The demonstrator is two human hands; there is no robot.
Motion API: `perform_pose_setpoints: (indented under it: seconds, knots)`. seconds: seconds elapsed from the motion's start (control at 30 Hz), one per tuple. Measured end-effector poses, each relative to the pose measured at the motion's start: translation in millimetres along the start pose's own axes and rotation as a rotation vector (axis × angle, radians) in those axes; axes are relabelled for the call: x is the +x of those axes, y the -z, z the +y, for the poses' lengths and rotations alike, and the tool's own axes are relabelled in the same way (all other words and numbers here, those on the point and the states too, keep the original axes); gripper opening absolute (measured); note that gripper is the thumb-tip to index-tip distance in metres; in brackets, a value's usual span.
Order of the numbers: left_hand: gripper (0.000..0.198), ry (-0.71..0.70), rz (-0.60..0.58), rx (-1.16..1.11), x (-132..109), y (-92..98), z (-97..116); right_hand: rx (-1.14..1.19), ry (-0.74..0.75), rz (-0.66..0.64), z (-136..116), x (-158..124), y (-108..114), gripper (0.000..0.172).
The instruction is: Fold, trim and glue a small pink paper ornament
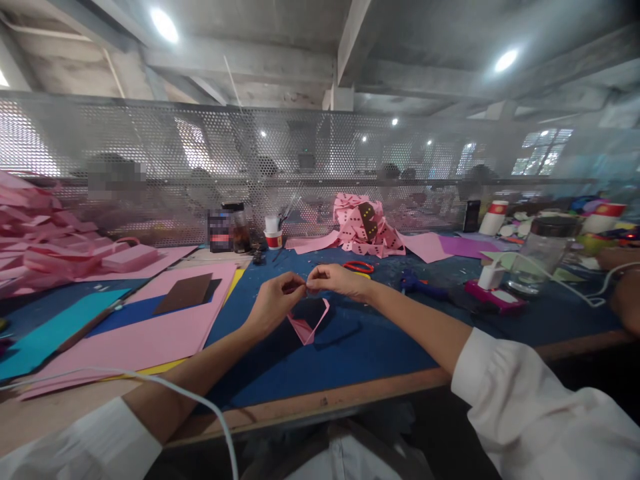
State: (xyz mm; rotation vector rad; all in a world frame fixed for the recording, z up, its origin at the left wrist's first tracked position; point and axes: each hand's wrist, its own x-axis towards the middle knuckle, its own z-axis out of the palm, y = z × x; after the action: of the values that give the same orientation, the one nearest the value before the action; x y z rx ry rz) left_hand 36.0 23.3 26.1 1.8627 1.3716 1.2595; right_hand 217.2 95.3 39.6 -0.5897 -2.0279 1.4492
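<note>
My left hand (277, 303) and my right hand (339, 281) meet above the blue work mat, both closed in a pinch with fingertips almost touching. Whatever is between the fingertips is too small to make out. Just below them is a folded pink strip (306, 331), bent into an angular open loop. Its upper left end runs behind my left hand, and I cannot tell whether it hangs or lies on the mat. Beyond my right hand lie red-handled scissors (358, 268).
Pink sheets (173, 340) with a brown piece (184, 293) lie left, near a pink heap (50, 233). Dotted pink pieces (364, 230) stand behind. At right are a blue glue gun (417, 283), a magenta box (494, 297) and a glass jar (537, 267). A white cable (220, 413) crosses my left arm.
</note>
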Motion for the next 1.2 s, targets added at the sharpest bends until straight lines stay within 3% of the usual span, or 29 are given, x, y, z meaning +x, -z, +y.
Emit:
perform_pose_setpoints:
  seconds: [0.33, 0.73, 1.2]
  knots:
    - [0.024, -0.02, 0.013, 0.066, 1, 0.7, 0, -0.201, 0.083, 0.049, 1, 1, 1, 0.019]
    - [0.023, 0.003, -0.001, 0.062, 1, -0.1, -1, -0.627, 0.175, 0.154, 0, -2, -1, 0.015]
    - [0.021, -0.029, 0.026, 0.249, 5, 1.9, -8, -1.162, 0.434, 0.138, 15, 3, -5, 0.014]
